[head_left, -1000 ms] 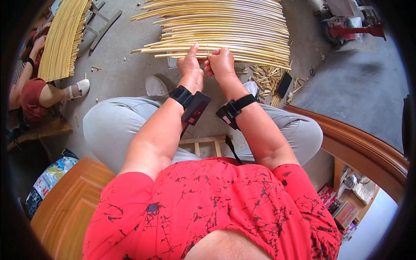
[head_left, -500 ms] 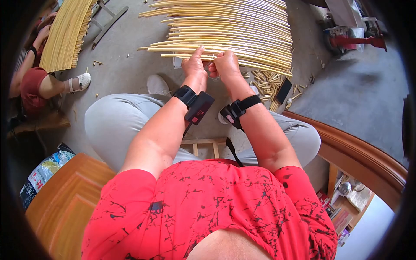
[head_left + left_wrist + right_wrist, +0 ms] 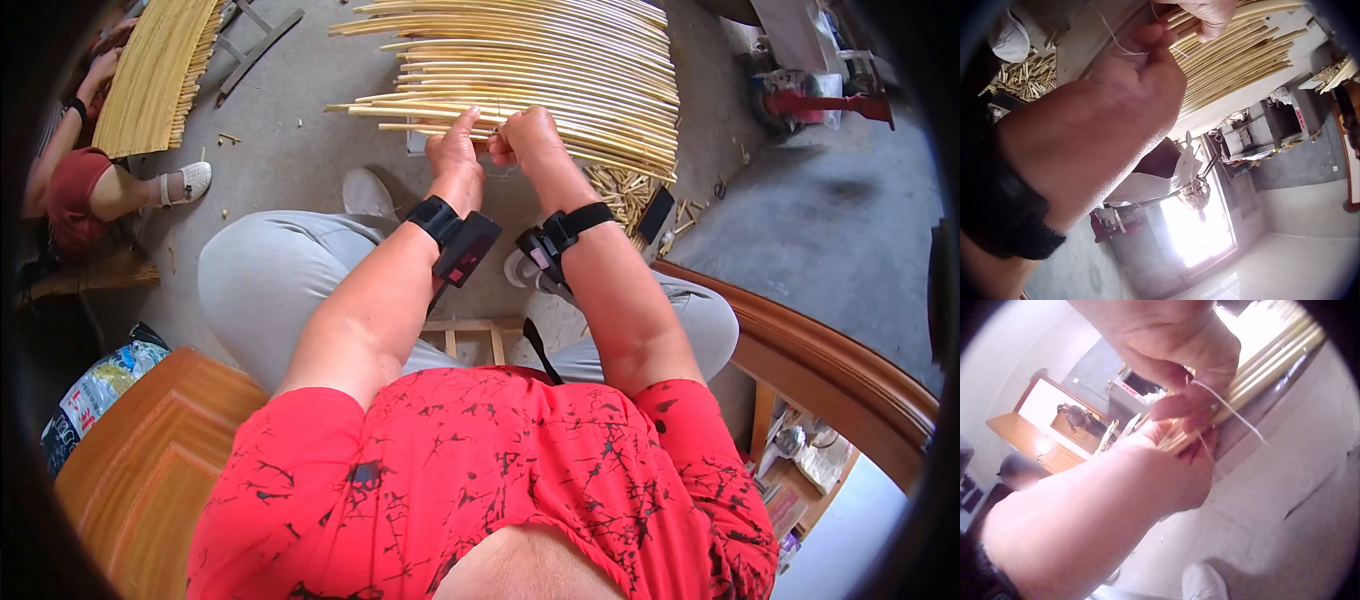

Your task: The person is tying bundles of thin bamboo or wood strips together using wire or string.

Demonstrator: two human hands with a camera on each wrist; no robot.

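Observation:
A mat of long, thin yellow reeds (image 3: 540, 75) lies in front of the person. At its near edge, my left hand (image 3: 455, 160) grips the outermost reeds, thumb stretched over them. Close on its right, my right hand (image 3: 530, 138) has its fingers curled by the same reeds. In the right wrist view, a thin white string (image 3: 1235, 412) runs from between the right thumb and fingers, its loose end trailing toward the floor. The left wrist view also shows the string (image 3: 1112, 36) beside the right fingertips. Part of the left fingers is hidden under the reeds.
Cut reed pieces (image 3: 620, 195) are heaped on the floor to the right, beside a dark flat block (image 3: 655, 212). Another person sits at the left behind a second reed mat (image 3: 160, 75). A wooden panel (image 3: 150, 430) stands at lower left, and a wooden edge (image 3: 810, 320) runs along the right.
The right hand has moved slightly up and outward, its forearm swinging to the right. The left hand keeps its hold on the reeds. The head view has shifted a little.

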